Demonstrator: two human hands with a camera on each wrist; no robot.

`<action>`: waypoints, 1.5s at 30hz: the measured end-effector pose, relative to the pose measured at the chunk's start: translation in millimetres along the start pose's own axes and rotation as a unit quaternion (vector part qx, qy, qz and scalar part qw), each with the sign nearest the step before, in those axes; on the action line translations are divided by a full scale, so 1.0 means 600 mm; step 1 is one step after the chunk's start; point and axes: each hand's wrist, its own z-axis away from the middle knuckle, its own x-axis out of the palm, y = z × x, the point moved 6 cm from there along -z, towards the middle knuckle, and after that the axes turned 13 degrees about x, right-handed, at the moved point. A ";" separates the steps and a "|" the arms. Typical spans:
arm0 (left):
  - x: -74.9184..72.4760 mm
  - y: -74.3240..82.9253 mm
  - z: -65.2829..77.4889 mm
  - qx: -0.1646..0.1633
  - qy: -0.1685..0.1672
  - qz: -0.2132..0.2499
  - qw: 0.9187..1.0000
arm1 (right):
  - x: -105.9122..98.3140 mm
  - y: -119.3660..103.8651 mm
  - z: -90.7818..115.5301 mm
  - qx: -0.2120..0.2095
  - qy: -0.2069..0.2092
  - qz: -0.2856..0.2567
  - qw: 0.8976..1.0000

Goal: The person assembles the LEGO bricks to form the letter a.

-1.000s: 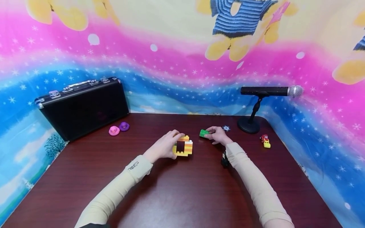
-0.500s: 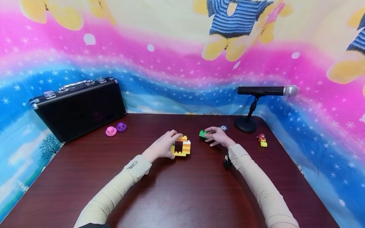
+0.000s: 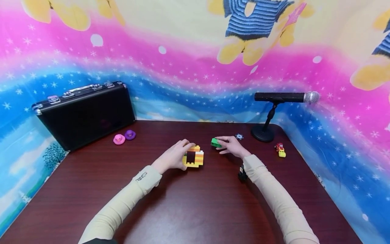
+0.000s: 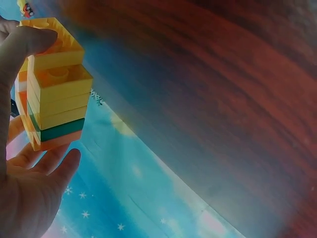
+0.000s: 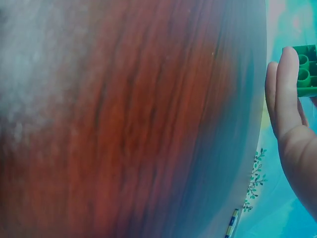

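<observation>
My left hand [image 3: 173, 155] grips a build of stacked toy building bricks [image 3: 198, 158], mostly yellow and orange with a white piece and a dark opening. In the left wrist view the thumb presses the yellow end of the brick build [image 4: 62, 94], and a green layer shows near its other end. To the right, my right hand [image 3: 231, 146] pinches a green toy brick [image 3: 215, 142] by its side. The right wrist view shows the hollow underside of the green brick [image 5: 305, 74] past the fingers. A gap separates the two held pieces.
A black case [image 3: 88, 117] stands at the back left, with a pink duck [image 3: 119, 139] and a purple duck [image 3: 130, 135] before it. Behind my right hand lies a poker chip [image 3: 239, 136]. A microphone on a stand [image 3: 263, 132] and a toy car [image 3: 280, 150] are at right.
The green brick has turned and shifted slightly left in my right hand's fingers. My left hand keeps the brick build in nearly the same place. The head view has shifted a little.
</observation>
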 end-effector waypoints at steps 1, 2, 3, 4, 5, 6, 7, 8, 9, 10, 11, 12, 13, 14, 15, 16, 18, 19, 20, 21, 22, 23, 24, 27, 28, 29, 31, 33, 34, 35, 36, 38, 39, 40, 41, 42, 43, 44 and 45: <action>0.000 0.000 0.000 0.002 0.000 -0.001 1.000 | 0.001 0.000 0.000 0.000 -0.001 -0.002 1.000; 0.001 0.001 -0.001 0.004 0.000 -0.002 1.000 | 0.001 0.000 0.000 0.000 0.001 -0.001 1.000; 0.001 0.001 -0.001 0.005 0.001 -0.004 1.000 | 0.001 0.000 0.000 0.001 0.003 0.001 1.000; 0.002 0.001 -0.002 0.007 0.001 -0.005 1.000 | 0.001 0.000 0.001 0.001 0.005 0.005 1.000; 0.002 0.001 -0.002 0.007 0.000 -0.006 1.000 | 0.002 -0.001 0.002 0.003 0.007 0.011 1.000; 0.003 0.001 -0.002 0.007 -0.001 -0.006 1.000 | 0.002 -0.001 0.002 0.005 0.009 0.017 1.000; 0.003 0.001 -0.003 0.008 -0.002 -0.007 1.000 | 0.003 -0.002 0.003 0.007 0.011 0.026 1.000; 0.003 0.001 -0.003 0.007 -0.003 -0.007 1.000 | 0.003 -0.003 0.005 0.009 0.014 0.035 0.999; 0.004 0.002 -0.004 0.007 -0.004 -0.007 1.000 | 0.004 -0.003 0.006 0.012 0.015 0.042 0.999; 0.004 0.002 -0.004 0.007 -0.006 -0.006 1.000 | 0.005 -0.004 0.007 0.014 0.015 0.045 0.999; 0.004 0.002 -0.005 0.007 -0.006 -0.006 1.000 | 0.005 -0.004 0.008 0.018 0.015 0.044 0.999; 0.004 0.002 -0.005 0.007 -0.007 -0.005 1.000 | 0.006 -0.004 0.009 0.020 0.014 0.044 0.999; 0.004 0.003 -0.006 0.007 -0.008 -0.006 1.000 | 0.006 -0.004 0.010 0.021 0.013 0.045 0.999; 0.004 0.002 -0.006 0.006 -0.008 -0.007 1.000 | 0.007 -0.004 0.011 0.021 0.012 0.044 0.999; 0.004 0.002 -0.007 0.005 -0.009 -0.007 1.000 | 0.007 -0.004 0.012 0.020 0.010 0.044 0.999; 0.005 0.002 -0.007 0.006 -0.008 -0.009 1.000 | 0.007 -0.004 0.012 0.020 0.010 0.042 0.999; 0.005 0.001 -0.009 0.008 -0.006 -0.019 1.000 | 0.007 -0.004 0.012 0.018 0.009 0.047 0.999; 0.004 0.000 -0.010 0.008 -0.005 -0.023 1.000 | 0.008 -0.004 0.012 0.017 0.009 0.049 0.999; 0.004 -0.001 -0.010 0.008 -0.003 -0.028 1.000 | 0.008 -0.004 0.013 0.015 0.007 0.050 0.999; 0.004 -0.002 -0.010 0.009 0.000 -0.031 0.999 | 0.009 -0.003 0.013 0.015 0.006 0.050 0.999; 0.003 -0.002 -0.011 0.010 0.002 -0.033 0.999 | 0.010 -0.002 0.013 0.016 0.004 0.047 0.999; 0.002 -0.003 -0.011 0.009 0.005 -0.033 0.999 | 0.010 -0.002 0.013 0.016 0.001 0.044 0.999; 0.002 -0.004 -0.011 0.007 0.008 -0.031 0.999 | 0.011 -0.001 0.013 0.016 -0.002 0.037 0.999; 0.000 -0.006 -0.013 0.005 0.014 -0.021 1.000 | 0.012 0.001 0.012 0.010 -0.010 0.013 1.000; -0.001 -0.007 -0.014 0.004 0.016 -0.017 1.000 | 0.012 0.001 0.012 0.006 -0.009 0.008 1.000; -0.001 -0.008 -0.015 0.004 0.018 -0.015 1.000 | 0.012 0.001 0.012 0.000 -0.008 0.004 1.000; -0.002 -0.012 -0.018 0.001 0.021 -0.014 1.000 | 0.012 0.000 0.013 -0.011 -0.004 -0.001 1.000; -0.001 -0.016 -0.022 -0.002 0.020 -0.015 1.000 | 0.013 0.000 0.014 -0.017 0.003 0.003 1.000; 0.000 -0.019 -0.023 -0.004 0.019 -0.014 1.000 | 0.013 0.000 0.015 -0.016 0.006 0.006 1.000; 0.001 -0.021 -0.024 -0.007 0.017 -0.013 1.000 | 0.015 0.001 0.015 -0.014 0.007 0.011 1.000; 0.001 -0.023 -0.025 -0.009 0.016 -0.010 1.000 | 0.017 0.001 0.016 -0.013 0.007 0.019 1.000; 0.003 -0.028 -0.027 -0.014 0.015 -0.004 1.000 | 0.022 0.001 0.019 -0.006 0.012 0.035 0.999; 0.004 -0.030 -0.027 -0.017 0.016 -0.001 1.000 | 0.025 0.001 0.020 -0.003 0.015 0.043 0.999; 0.004 -0.031 -0.027 -0.020 0.017 0.004 1.000 | 0.028 0.000 0.022 -0.001 0.018 0.049 0.999; 0.005 -0.033 -0.027 -0.022 0.018 0.007 1.000 | 0.030 -0.001 0.023 0.001 0.022 0.054 0.998; 0.006 -0.035 -0.027 -0.025 0.019 0.010 0.999 | 0.033 -0.002 0.025 0.002 0.026 0.057 0.998; 0.007 -0.037 -0.026 -0.028 0.019 0.014 0.999 | 0.035 -0.001 0.027 0.005 0.030 0.056 0.998; 0.009 -0.038 -0.026 -0.030 0.018 0.018 0.999 | 0.037 -0.001 0.029 0.007 0.032 0.057 0.998; 0.011 -0.040 -0.025 -0.033 0.016 0.022 0.999 | 0.040 0.000 0.030 0.009 0.033 0.054 0.998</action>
